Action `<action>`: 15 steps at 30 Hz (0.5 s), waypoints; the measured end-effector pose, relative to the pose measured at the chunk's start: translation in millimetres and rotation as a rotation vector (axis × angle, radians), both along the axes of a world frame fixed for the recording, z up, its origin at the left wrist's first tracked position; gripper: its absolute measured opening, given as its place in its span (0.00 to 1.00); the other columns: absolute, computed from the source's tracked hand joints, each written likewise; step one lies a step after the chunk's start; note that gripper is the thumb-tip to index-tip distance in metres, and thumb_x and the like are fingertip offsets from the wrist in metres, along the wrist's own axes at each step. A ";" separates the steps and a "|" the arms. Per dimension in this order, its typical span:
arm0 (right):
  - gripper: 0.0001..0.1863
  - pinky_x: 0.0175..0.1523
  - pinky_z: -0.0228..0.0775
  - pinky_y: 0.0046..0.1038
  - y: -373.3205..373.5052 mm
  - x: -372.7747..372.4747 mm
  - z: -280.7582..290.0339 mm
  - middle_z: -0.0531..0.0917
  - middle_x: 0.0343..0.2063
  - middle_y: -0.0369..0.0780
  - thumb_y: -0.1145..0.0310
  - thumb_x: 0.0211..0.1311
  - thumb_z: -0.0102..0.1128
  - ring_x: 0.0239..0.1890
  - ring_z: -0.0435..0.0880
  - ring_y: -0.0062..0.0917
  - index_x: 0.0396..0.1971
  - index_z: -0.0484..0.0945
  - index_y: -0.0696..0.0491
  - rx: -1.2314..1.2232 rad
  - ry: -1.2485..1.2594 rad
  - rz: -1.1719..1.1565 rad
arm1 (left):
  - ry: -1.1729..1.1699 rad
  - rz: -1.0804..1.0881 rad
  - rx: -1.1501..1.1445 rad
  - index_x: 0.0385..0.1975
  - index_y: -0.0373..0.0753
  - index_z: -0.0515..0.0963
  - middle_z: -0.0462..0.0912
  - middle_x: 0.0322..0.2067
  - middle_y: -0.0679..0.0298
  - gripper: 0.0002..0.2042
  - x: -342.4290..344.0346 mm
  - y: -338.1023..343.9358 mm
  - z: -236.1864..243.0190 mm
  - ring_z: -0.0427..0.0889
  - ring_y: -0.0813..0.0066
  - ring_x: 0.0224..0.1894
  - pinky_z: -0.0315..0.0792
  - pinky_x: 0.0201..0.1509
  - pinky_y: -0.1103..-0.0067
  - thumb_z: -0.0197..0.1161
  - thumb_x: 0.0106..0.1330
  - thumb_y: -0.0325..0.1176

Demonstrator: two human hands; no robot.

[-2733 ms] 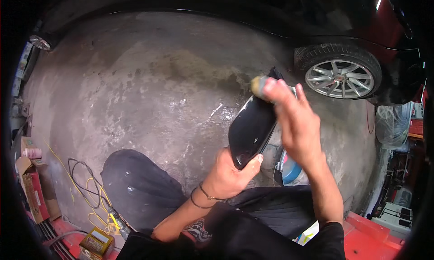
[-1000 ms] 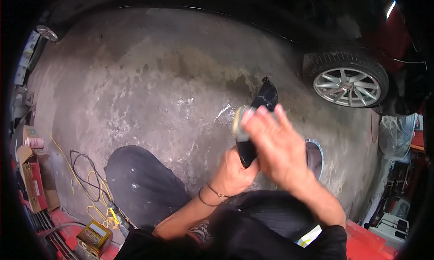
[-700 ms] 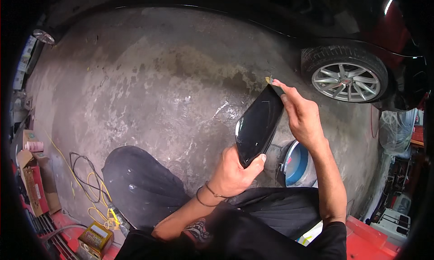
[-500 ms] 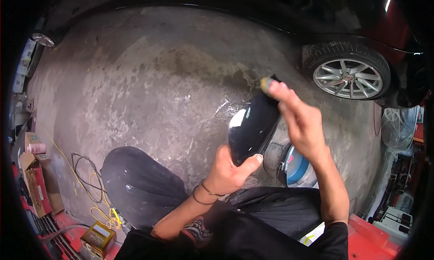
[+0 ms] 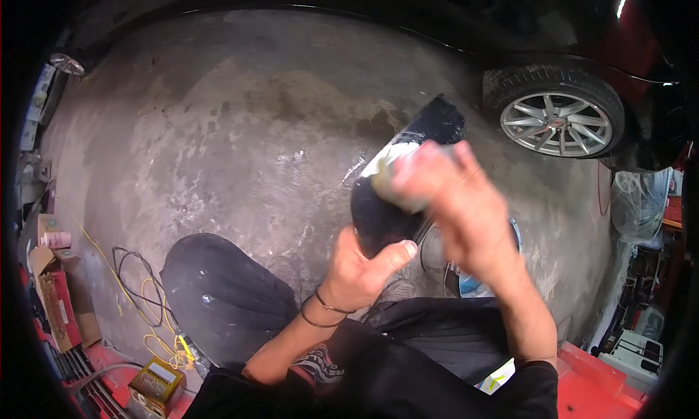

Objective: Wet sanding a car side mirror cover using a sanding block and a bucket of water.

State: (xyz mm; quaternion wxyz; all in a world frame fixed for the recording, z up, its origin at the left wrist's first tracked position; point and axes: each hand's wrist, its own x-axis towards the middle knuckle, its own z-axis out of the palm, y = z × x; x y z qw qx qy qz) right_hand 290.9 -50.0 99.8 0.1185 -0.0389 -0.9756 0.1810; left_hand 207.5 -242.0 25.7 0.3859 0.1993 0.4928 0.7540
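A glossy black curved car part (image 5: 373,216), wet-looking and shaped like a mirror cover, is held out over the floor between my knees. My left hand (image 5: 360,273) grips its near end, the thumb along the right edge and the fingers mostly underneath. Over the middle of its upper face, my right hand (image 5: 466,204) presses a yellowish-grey pad (image 5: 388,184). Motion blurs that hand and the pad, so the pad's exact kind is unclear. The part's far end sticks out beyond my right fingers.
A blue-lined bucket (image 5: 475,285) stands by my right knee, partly behind my forearm. Beyond is a black car with a silver-spoked wheel (image 5: 557,124). Yellow and black cables (image 5: 149,302), a torn cardboard box (image 5: 62,306) and a yellow-brown tin (image 5: 156,384) lie left. The concrete floor (image 5: 240,113) has wet patches.
My right hand and the pad have slid from the part's far tip down to its middle, toward me and leftward. My left hand keeps its hold, shifted slightly left.
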 end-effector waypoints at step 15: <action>0.28 0.84 0.70 0.54 18.9 -3.4 -25.2 0.89 0.69 0.45 0.81 0.78 0.58 0.74 0.85 0.49 0.75 0.80 0.47 -0.018 0.149 -0.275 | 0.106 -0.122 -0.085 0.55 0.30 0.88 0.94 0.46 0.62 0.12 0.3 -5.9 10.8 0.88 0.79 0.47 0.83 0.55 0.73 0.73 0.76 0.27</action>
